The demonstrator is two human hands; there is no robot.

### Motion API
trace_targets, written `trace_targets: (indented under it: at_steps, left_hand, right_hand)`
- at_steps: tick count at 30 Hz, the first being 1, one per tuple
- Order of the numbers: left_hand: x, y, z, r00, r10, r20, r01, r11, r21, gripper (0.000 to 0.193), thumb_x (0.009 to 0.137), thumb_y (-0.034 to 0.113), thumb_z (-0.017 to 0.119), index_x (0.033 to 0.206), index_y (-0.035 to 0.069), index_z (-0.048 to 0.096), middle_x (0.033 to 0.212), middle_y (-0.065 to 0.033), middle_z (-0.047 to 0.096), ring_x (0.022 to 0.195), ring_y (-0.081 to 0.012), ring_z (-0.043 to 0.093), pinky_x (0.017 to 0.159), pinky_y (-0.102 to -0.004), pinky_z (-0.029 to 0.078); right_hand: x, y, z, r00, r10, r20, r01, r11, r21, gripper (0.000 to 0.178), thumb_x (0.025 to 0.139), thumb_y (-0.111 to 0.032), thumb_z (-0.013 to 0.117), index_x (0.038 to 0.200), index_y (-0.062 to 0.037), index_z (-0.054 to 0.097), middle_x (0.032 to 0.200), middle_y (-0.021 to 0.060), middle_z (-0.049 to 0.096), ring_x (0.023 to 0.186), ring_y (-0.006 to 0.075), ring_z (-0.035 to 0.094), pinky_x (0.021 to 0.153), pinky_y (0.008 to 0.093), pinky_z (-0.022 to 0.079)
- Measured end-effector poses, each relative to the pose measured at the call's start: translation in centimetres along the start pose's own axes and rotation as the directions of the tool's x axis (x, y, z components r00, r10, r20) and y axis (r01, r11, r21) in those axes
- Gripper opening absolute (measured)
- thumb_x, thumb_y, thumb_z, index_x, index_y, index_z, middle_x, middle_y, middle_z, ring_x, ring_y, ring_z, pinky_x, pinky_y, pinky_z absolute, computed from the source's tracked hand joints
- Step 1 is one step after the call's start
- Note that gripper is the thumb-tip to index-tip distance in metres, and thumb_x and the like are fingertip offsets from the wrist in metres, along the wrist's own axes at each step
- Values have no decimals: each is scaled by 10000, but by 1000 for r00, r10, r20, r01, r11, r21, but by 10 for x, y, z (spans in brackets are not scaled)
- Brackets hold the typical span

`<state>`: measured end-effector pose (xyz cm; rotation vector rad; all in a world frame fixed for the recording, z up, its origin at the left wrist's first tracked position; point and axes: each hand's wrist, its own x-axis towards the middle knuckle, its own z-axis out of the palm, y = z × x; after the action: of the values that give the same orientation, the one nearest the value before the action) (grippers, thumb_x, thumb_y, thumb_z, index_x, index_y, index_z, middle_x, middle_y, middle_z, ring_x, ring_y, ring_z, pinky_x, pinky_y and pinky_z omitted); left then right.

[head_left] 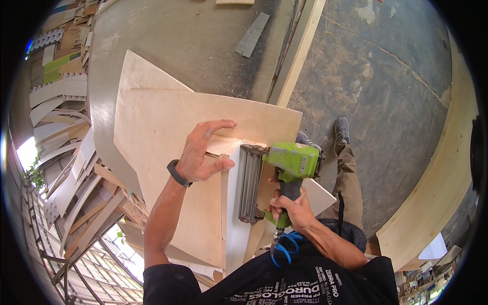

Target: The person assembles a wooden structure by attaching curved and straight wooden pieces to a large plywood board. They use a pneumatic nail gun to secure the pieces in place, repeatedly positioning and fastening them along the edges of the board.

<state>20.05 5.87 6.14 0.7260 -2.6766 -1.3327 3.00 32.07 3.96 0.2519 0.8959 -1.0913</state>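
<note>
My right hand [295, 206] is wrapped round the black handle of a green pneumatic nail gun [292, 160]. The gun lies on its side, its long grey magazine [250, 183] over a white strip [235, 203] and its nose by the strip's far end. A coiled blue air hose [287, 249] hangs from the handle. Across from the nose, my left hand [201, 150] has its thumb and forefinger around the end of a small plywood piece [222, 146], steadying it. Beneath both hands spread large, pale plywood panels [168, 137]; the left hand's other fingers are mostly hidden.
A long timber beam [300, 53] runs away past the panels' far edge. A grey offcut [252, 34] lies beyond them. Stacked wood scraps [71, 132] fill the left side. On the right, a curved plywood sheet [432, 203] borders the concrete floor [381, 81].
</note>
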Motion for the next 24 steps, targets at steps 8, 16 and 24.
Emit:
trace_targets:
  at_steps: [8,16,24]
  left_hand:
    - [-2,-1,0,1000,-29,0,29,1000,-5,754,857,613,768,1351,66,608,1323,-121,675,1200,-349,634,1045,-455,450]
    - [-3,-3,-3,999,-23,37,22,999,30,767,879,610,745,1382,54,584,1344,-162,675,1249,-355,628,1081,-477,456]
    - [-2,-2,-3,999,-20,36,19,999,29,739,877,613,746,1341,58,596,1335,-153,683,1238,-348,631,1069,-475,458]
  right_hand:
    - [-1,8,-2,1000,-15,12,14,996,91,509,897,53,644,1399,68,560,687,34,556,556,157,573,763,371,587]
    - [0,11,-3,999,-30,28,26,991,130,520,888,63,640,1401,68,557,701,33,554,551,157,575,757,374,594]
    - [-4,9,-1,999,-25,48,19,990,137,526,880,57,630,1399,59,547,680,33,538,541,157,568,768,379,585]
